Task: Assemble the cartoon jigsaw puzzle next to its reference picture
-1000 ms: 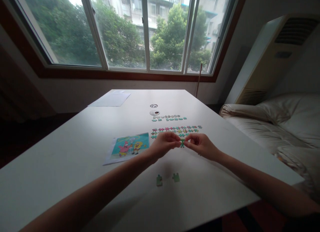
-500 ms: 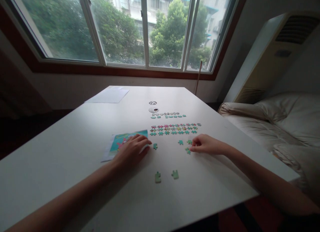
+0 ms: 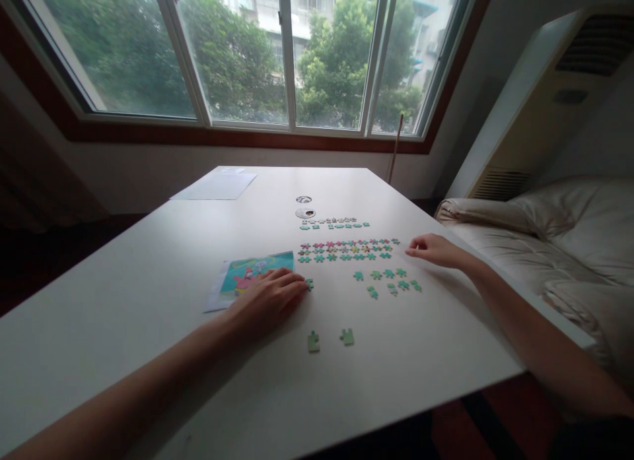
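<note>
My left hand (image 3: 270, 294) lies flat over a printed picture sheet (image 3: 247, 268) with a pink cartoon figure on teal, covering its lower right part. Its fingertips reach a green jigsaw piece (image 3: 310, 284), partly hidden by them. Off the right end of the upper rows hovers my right hand (image 3: 432, 250), thumb and forefinger closed together; whatever they may pinch is too small to make out. Below it lies a loose group of green jigsaw pieces (image 3: 389, 274). Closer to me are two larger-looking green pieces, one with a tab on top (image 3: 314, 342) and another (image 3: 347, 337) to its right.
Rows of coloured jigsaw pieces (image 3: 345, 249) spread across the middle of the white table (image 3: 148, 301). Farther back come more rows and two small round items (image 3: 306, 213). White paper (image 3: 214, 186) lies at the far left corner; a sofa (image 3: 495, 216) stands to the right.
My right hand has moved up and right, away from the green pieces, uncovering several of them. My left hand has slid slightly right, onto the green piece beside the sheet.
</note>
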### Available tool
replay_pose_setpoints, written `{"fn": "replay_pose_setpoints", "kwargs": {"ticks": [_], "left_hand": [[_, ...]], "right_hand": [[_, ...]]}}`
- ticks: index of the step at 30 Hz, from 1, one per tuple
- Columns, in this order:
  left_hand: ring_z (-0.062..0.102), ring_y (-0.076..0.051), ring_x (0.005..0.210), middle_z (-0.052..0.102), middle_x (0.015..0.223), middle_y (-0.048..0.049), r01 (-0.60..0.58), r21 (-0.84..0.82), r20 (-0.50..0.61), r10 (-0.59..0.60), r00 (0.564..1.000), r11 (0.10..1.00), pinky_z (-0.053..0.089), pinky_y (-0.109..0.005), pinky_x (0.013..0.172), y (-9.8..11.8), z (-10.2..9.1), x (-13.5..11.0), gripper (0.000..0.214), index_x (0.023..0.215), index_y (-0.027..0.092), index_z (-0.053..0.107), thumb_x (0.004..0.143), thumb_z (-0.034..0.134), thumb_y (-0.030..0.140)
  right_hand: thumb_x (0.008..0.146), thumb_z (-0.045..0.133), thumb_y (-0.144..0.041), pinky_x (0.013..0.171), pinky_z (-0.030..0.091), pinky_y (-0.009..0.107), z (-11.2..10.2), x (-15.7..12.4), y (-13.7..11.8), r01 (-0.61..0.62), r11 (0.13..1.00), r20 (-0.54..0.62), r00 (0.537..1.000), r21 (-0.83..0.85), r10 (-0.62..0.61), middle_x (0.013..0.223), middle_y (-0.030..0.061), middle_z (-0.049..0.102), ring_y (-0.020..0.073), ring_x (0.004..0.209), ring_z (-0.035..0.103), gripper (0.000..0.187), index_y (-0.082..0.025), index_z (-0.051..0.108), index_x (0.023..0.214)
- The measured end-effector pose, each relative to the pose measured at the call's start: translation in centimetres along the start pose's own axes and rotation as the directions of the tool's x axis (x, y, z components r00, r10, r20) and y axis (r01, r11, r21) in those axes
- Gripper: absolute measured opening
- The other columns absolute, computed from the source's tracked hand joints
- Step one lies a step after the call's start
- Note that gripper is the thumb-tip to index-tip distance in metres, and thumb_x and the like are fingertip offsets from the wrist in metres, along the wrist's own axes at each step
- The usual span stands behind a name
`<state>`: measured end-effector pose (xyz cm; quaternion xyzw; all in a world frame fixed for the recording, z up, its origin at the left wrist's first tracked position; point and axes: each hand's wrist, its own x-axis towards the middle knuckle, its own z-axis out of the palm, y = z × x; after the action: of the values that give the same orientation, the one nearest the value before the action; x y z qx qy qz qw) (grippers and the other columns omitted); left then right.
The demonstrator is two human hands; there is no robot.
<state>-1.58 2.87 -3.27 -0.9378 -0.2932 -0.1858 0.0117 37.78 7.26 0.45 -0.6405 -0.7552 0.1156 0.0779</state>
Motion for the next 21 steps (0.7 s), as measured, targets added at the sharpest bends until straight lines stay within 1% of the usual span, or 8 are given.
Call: {"fn": "replay_pose_setpoints", "kwargs": {"ticks": [4, 7, 10, 15, 18, 21], "left_hand": [[0.052, -0.021, 0.096, 0.063, 0.106, -0.0064, -0.013, 0.003, 0.015, 0.013, 1.000, 1.000, 0.044, -0.038, 0.083, 0.4, -0.1, 0.0, 0.023, 0.104, 0.018, 0.059, 0.092, 0.039, 0.018], [0.052, -0.021, 0.095, 0.063, 0.105, -0.0070, -0.025, -0.006, 0.021, 0.025, 0.999, 1.000, 0.045, -0.037, 0.081, 1.0, -0.1, 0.0, 0.024, 0.105, 0.018, 0.058, 0.092, 0.039, 0.017], [0.052, -0.021, 0.092, 0.062, 0.104, -0.0079, -0.020, -0.003, 0.022, 0.020, 1.000, 1.000, 0.046, -0.036, 0.079, 1.4, -0.1, 0.0, 0.025, 0.106, 0.017, 0.059, 0.092, 0.038, 0.018], [0.051, -0.021, 0.091, 0.061, 0.104, -0.0089, -0.017, 0.026, 0.043, 0.016, 0.999, 1.000, 0.046, -0.037, 0.078, 1.7, 0.1, -0.1, 0.027, 0.108, 0.018, 0.058, 0.092, 0.036, 0.017], [0.052, -0.021, 0.089, 0.060, 0.103, -0.0094, -0.004, 0.041, 0.040, 0.003, 0.999, 0.999, 0.047, -0.038, 0.077, 1.7, 0.1, 0.0, 0.028, 0.108, 0.018, 0.057, 0.091, 0.036, 0.017], [0.052, -0.021, 0.088, 0.061, 0.101, -0.0092, 0.001, 0.026, 0.026, -0.002, 1.000, 1.000, 0.046, -0.038, 0.077, 1.7, 0.1, 0.0, 0.027, 0.108, 0.018, 0.057, 0.091, 0.037, 0.017]], "right_hand": [[0.079, 0.046, -0.048, 0.057, 0.034, 0.026, 0.4, -0.1, -0.3, 0.117, 0.993, 0.049, 0.992, -0.005, -0.116, 0.065, 0.0031, 0.058, 0.0146, 0.059, 0.050, 0.037, -0.016, 0.065, 0.081], [0.080, 0.046, -0.047, 0.056, 0.033, 0.025, 0.8, -0.1, -0.8, 0.179, 0.983, 0.052, 0.982, 0.028, -0.180, 0.062, 0.0016, 0.056, 0.0130, 0.057, 0.047, 0.036, -0.016, 0.063, 0.081], [0.080, 0.046, -0.047, 0.056, 0.032, 0.024, 1.1, 0.0, -1.0, 0.198, 0.978, 0.051, 0.978, 0.058, -0.201, 0.061, 0.0005, 0.055, 0.0119, 0.056, 0.046, 0.036, -0.016, 0.063, 0.082], [0.080, 0.045, -0.048, 0.055, 0.032, 0.024, 1.2, 0.1, -0.5, 0.207, 0.976, 0.069, 0.975, 0.063, -0.212, 0.061, 0.0002, 0.054, 0.0119, 0.056, 0.046, 0.037, -0.016, 0.064, 0.083], [0.080, 0.046, -0.048, 0.056, 0.034, 0.024, 1.0, 0.1, -0.4, 0.216, 0.970, 0.102, 0.969, 0.109, -0.227, 0.062, 0.0005, 0.055, 0.0122, 0.057, 0.047, 0.037, -0.016, 0.064, 0.085], [0.077, 0.050, -0.050, 0.058, 0.037, 0.024, 0.9, 0.0, -0.4, 0.228, 0.959, 0.154, 0.955, 0.169, -0.255, 0.068, 0.0020, 0.058, 0.0132, 0.061, 0.050, 0.038, -0.016, 0.065, 0.087]]}}
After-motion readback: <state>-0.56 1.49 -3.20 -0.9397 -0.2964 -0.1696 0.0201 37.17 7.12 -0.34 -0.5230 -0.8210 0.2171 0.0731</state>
